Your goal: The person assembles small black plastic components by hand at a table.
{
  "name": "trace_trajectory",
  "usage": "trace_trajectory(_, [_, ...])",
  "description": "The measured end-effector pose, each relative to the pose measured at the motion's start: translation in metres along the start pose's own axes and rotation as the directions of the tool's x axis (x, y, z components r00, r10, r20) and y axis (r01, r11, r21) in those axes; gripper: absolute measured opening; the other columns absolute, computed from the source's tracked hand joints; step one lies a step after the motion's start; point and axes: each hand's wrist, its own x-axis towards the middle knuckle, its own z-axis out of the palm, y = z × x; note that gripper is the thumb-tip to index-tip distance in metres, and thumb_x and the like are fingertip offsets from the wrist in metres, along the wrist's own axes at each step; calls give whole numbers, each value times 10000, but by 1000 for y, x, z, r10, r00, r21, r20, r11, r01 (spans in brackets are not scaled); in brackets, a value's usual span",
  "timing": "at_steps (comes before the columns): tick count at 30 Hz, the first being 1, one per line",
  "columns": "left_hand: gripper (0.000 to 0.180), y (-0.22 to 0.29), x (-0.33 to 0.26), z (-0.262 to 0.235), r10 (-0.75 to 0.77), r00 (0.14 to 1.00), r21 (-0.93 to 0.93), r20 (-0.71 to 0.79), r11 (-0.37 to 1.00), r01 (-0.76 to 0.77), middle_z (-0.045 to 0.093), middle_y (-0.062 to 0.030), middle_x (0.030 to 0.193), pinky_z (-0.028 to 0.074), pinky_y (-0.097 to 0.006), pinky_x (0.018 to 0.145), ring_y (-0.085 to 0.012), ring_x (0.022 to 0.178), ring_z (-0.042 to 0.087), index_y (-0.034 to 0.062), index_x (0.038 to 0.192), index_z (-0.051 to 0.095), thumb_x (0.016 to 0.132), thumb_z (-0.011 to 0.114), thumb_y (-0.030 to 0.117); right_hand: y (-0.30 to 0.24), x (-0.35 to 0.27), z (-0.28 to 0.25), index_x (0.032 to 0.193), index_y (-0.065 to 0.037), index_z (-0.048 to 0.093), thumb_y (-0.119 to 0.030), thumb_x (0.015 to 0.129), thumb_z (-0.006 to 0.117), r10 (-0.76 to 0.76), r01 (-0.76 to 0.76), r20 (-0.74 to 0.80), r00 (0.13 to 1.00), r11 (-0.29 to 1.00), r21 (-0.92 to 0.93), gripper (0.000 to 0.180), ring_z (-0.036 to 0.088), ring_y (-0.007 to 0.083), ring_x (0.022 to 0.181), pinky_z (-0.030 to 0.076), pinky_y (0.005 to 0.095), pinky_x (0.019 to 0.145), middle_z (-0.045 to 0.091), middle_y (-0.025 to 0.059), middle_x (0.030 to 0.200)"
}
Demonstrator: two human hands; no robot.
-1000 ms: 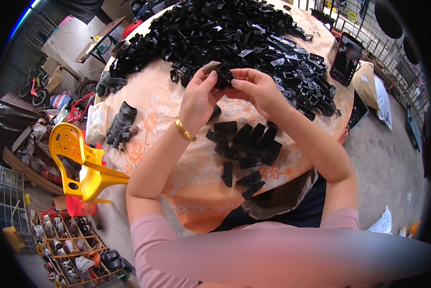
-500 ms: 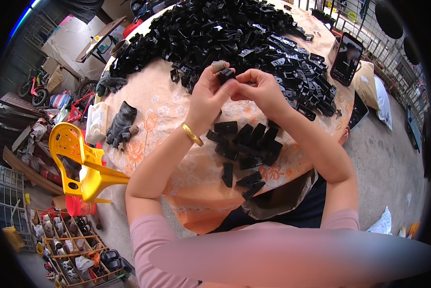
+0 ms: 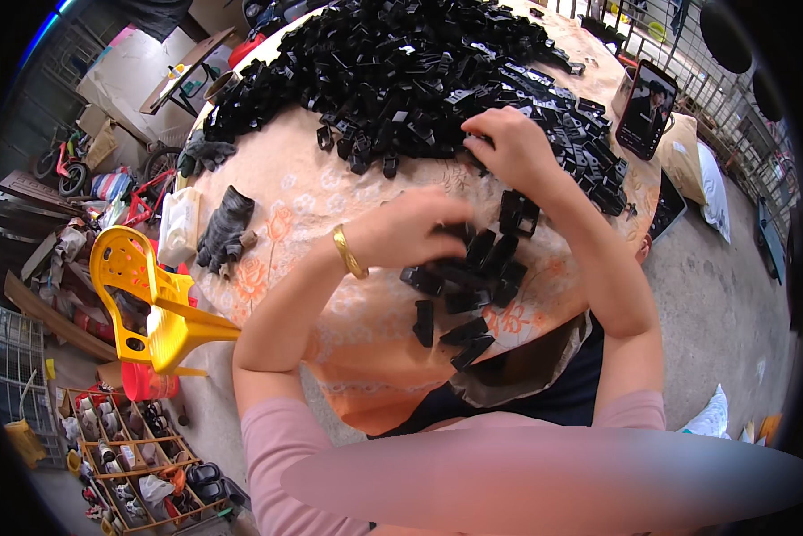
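Observation:
My left hand point(image 3: 419, 225), with a gold bangle point(image 3: 349, 253) on its wrist, is smeared by motion over the left of a small group of black plastic pieces point(image 3: 466, 281) near me. Whether its fingers hold anything is unclear. At the near edge of a big heap of black plastic pieces point(image 3: 392, 67), my right hand point(image 3: 516, 147) has its fingertips bent down in a pinch around a black piece, partly hidden under the fingers. The pieces in the near group look like short dark blocks. Two of them stand just below my right wrist.
The round table wears a peach flowered cloth point(image 3: 330, 308). A dark grey glove point(image 3: 226, 230) and a white pack point(image 3: 180, 225) lie at its left. On the right edge a phone point(image 3: 647, 109) stands upright. A yellow plastic chair point(image 3: 164, 304) is beside the table; a shoe rack point(image 3: 138, 456) stands below.
My hands, together over the cloth before, have parted. The left came down toward the near group; the right moved to the heap's edge. The piece held between them has left that spot.

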Motion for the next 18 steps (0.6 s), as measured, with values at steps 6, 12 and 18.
trace_trajectory(6, [176, -10, 3, -16, -272, 961, -259, -52, 933, 251, 641, -26, 772, 450, -254, 633, -94, 719, 572, 49, 866, 668, 805, 655, 213, -9, -9, 31, 801, -103, 634, -283, 750, 646, -108, 125, 73, 991, 949, -291, 187, 475, 218, 944, 387, 356, 771, 555, 12, 913])
trace_trajectory(12, [276, -97, -8, -27, -316, 647, 99, -693, 848, 520, 611, -73, 784, 461, -268, 637, -144, 713, 569, -1, 931, 625, 787, 679, 228, -23, -1, 38, 765, -109, 635, -309, 732, 655, -116, 132, 67, 991, 925, -356, 204, 463, 210, 938, 367, 356, 766, 536, 29, 897])
trace_trajectory(18, [312, -99, 4, -20, -316, 702, 160, -638, 837, 523, 553, -120, 878, 432, -361, 794, -293, 883, 521, 79, 965, 628, 678, 717, 165, -18, 0, 40, 782, -107, 637, -239, 691, 684, -106, 108, 23, 994, 955, -277, 167, 472, 205, 938, 362, 364, 795, 535, 22, 887])
